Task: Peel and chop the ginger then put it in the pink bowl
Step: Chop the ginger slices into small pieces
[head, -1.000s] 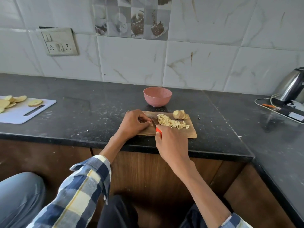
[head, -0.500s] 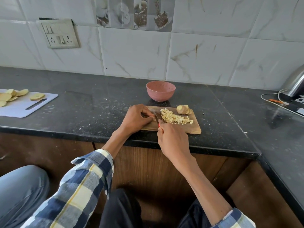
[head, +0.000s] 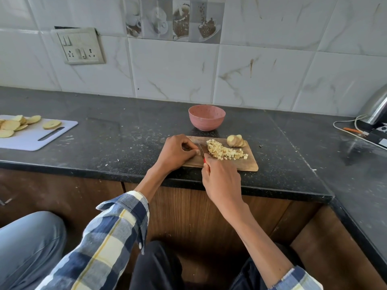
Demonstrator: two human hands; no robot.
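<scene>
A small wooden board (head: 247, 164) lies at the counter's front edge. On it sits a heap of diced ginger (head: 225, 152) and, at the far right corner, a sliced ginger piece (head: 235, 140). My left hand (head: 177, 151) pinches a small bit of ginger against the board's left end. My right hand (head: 221, 181) grips a red-handled knife (head: 202, 152), whose blade stands right beside my left fingertips. The pink bowl (head: 206, 120) stands just behind the board, and nothing shows inside it.
A white cutting board (head: 31, 141) with several pale slices lies at the far left. A steel kettle (head: 377, 107) with cords and a base sits at the right. The black counter (head: 117, 141) turns a corner at the right. A socket plate hangs on the tiled wall.
The camera has tilted, shifting the scene a little. Both hands stay at the board's left end, and the knife keeps working beside my left fingers.
</scene>
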